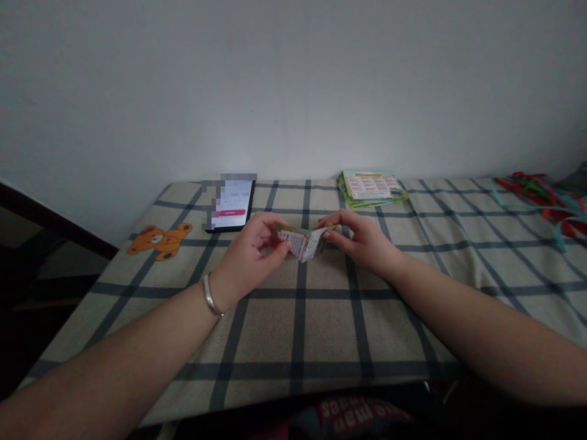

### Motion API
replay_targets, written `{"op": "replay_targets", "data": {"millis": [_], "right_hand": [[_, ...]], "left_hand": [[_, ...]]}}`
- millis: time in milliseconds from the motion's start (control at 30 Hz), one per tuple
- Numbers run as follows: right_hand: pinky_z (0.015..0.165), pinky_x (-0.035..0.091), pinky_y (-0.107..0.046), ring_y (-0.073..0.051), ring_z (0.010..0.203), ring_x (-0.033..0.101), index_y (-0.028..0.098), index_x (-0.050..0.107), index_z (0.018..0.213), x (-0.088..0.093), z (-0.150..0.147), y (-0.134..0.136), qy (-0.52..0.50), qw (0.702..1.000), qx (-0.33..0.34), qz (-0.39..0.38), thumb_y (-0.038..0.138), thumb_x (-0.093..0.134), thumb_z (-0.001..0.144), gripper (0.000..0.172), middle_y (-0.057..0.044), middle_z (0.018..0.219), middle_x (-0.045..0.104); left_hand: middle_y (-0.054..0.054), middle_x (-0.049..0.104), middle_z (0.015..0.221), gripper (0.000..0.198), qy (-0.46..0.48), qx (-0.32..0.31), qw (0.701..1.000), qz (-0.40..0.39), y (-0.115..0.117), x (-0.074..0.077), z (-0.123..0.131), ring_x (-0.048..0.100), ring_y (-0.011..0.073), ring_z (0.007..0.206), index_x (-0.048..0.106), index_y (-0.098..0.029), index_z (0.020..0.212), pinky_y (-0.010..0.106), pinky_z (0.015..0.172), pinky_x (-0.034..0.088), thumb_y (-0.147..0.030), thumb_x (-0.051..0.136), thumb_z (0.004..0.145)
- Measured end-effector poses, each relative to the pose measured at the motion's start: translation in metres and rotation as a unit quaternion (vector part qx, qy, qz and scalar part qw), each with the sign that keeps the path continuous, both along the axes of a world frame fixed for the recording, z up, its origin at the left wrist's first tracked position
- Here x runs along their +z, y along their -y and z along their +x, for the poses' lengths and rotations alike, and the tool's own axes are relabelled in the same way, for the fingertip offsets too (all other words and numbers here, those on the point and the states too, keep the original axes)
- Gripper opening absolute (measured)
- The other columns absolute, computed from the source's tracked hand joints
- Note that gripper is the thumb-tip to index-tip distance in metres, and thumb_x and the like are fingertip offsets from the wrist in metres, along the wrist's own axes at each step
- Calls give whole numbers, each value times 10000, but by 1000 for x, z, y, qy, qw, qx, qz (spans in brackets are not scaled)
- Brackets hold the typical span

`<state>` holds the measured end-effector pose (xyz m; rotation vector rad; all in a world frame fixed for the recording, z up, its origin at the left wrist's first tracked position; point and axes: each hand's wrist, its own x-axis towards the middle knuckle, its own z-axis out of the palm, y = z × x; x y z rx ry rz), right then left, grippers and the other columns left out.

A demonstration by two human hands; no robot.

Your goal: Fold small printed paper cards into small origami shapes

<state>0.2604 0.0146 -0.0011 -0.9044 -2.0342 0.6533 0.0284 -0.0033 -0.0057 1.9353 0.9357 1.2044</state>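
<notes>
Between my two hands is a small printed leaflet (300,241), green-edged with white and red panels, bent along a fold into a V shape. My left hand (259,247) pinches its left side, thumb in front and fingers behind; a silver bangle circles that wrist. The right side of the leaflet is pinched by the thumb and fingers of my right hand (351,235). Both hands are just above the checked tablecloth (270,330). Further back, towards the wall, lies a stack of similar green-edged printed leaflets (373,186).
A phone (232,205) with a lit timer screen lies at the back left. Beside it is an orange bear cutout (160,240). Red, green and pale blue ribbons (545,198) lie at the right. A plain wall (293,85) borders the table's far edge.
</notes>
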Motion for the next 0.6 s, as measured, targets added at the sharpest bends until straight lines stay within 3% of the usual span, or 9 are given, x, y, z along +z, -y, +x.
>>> {"op": "replay_targets", "data": {"millis": [133, 333, 467, 600], "right_hand": [[608, 452, -250, -112, 658, 541, 205, 525, 790, -1, -3, 0, -63, 994, 3, -90, 299, 597, 854, 134, 26, 721, 568], [540, 413, -235, -104, 597, 530, 207, 519, 884, -10, -3, -6, -73, 983, -1, -171, 315, 628, 816, 168, 50, 667, 554], [494, 346, -228, -93, 535, 486, 202, 565, 961, -10, 0, -5, 36, 989, -49, -138, 312, 626, 827, 184, 62, 615, 541], [486, 303, -232, -86, 521, 445, 213, 598, 994, -6, 1, -3, 144, 982, -94, -72, 293, 614, 837, 177, 60, 616, 536]], "left_hand": [[49, 655, 975, 381, -4, -15, 999, -40, -1, -1, 0, 674, 148, 859, 433, -179, 1193, 274, 743, 554, -185, 583, 843], [43, 671, 943, 533, -92, 11, 994, -53, -6, -5, -4, 663, 163, 844, 363, -200, 1356, 284, 719, 514, -232, 575, 868], [9, 647, 877, 562, -165, 42, 984, -49, -8, -6, -5, 612, 137, 710, 351, -222, 1381, 262, 622, 467, -247, 572, 866], [2, 605, 878, 549, -202, 64, 977, 11, -8, -7, -5, 604, 146, 803, 390, -207, 1360, 313, 779, 500, -212, 590, 848]]}}
